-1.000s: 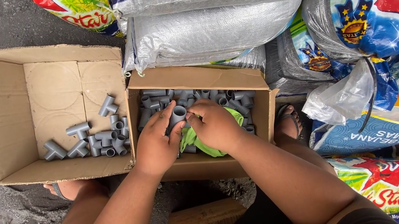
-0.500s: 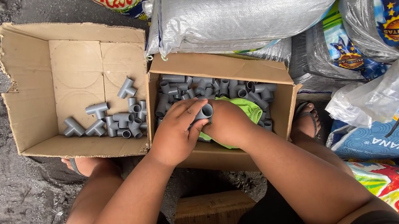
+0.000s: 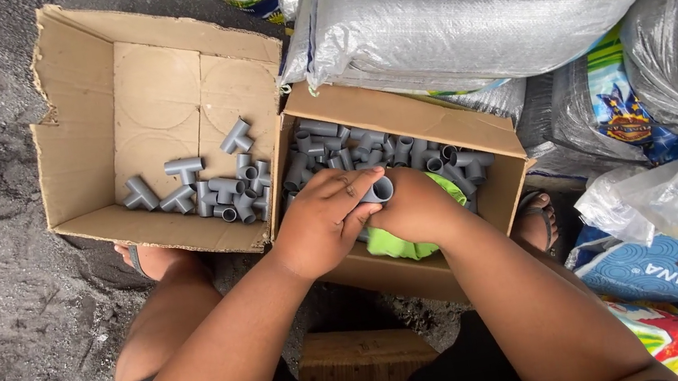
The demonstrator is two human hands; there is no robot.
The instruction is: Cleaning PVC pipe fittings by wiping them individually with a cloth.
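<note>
Both hands together over the right box's near edge: left hand (image 3: pixel 322 225) and right hand (image 3: pixel 416 205) closed around a grey pipe fitting (image 3: pixel 381 188), green cloth (image 3: pixel 406 239) bunched beneath for wiping.

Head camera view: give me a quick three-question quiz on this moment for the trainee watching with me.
1. True or false: the left-hand cardboard box holds more grey pipe fittings than the right-hand cardboard box.
2. Multiple choice: the green cloth is A) draped over the silver sack, B) under the right hand, C) inside the left-hand cardboard box.
3. Fill in: between the left hand and the right hand sits one grey pipe fitting, its open end facing ____.

Key
1. False: the right-hand box is far fuller.
2. B.
3. The camera, upward.
</note>
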